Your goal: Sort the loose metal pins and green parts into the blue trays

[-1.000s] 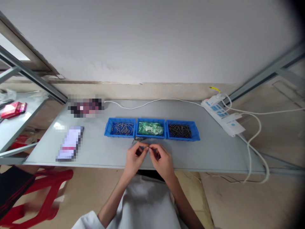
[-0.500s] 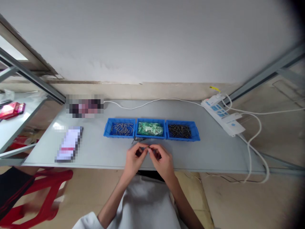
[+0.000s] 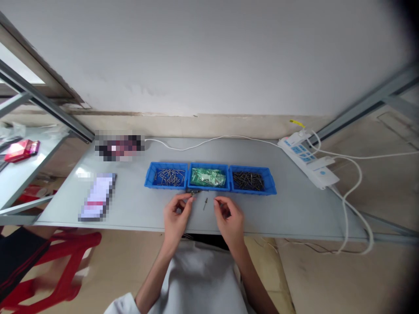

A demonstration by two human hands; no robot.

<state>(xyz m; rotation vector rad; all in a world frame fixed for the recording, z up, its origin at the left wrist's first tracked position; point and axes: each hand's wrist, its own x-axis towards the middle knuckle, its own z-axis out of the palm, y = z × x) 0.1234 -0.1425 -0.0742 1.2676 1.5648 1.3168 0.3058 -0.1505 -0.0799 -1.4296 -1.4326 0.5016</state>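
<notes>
A small screw-like metal piece (image 3: 205, 203) with a thicker, brownish upper end and a thin shank lies on the table between my hands, touched by neither. My left hand (image 3: 176, 213) is to its left, thumb and forefinger brought together near dark slim metal pieces (image 3: 195, 191). On the other side, my right hand (image 3: 229, 218) has its thumb and forefinger pinched together; whether anything tiny is in either pinch cannot be made out. Beyond the hands stand three blue bins: one with thin silvery pins (image 3: 170, 177), one with green-tinted packets (image 3: 208, 177), one with dark screws (image 3: 248, 180).
A phone with a blurred-out screen (image 3: 98, 196) lies at the left of the grey table (image 3: 278, 213). Another pixelated object (image 3: 119, 147) is behind it, with a white cable. A power strip (image 3: 307, 159) sits at the right. A red stool (image 3: 62, 261) and a person's leg are at lower left.
My hands, earlier together at the fingertips, have parted to left and right. The small screw-like piece now lies on the table between them. The view has shifted slightly.
</notes>
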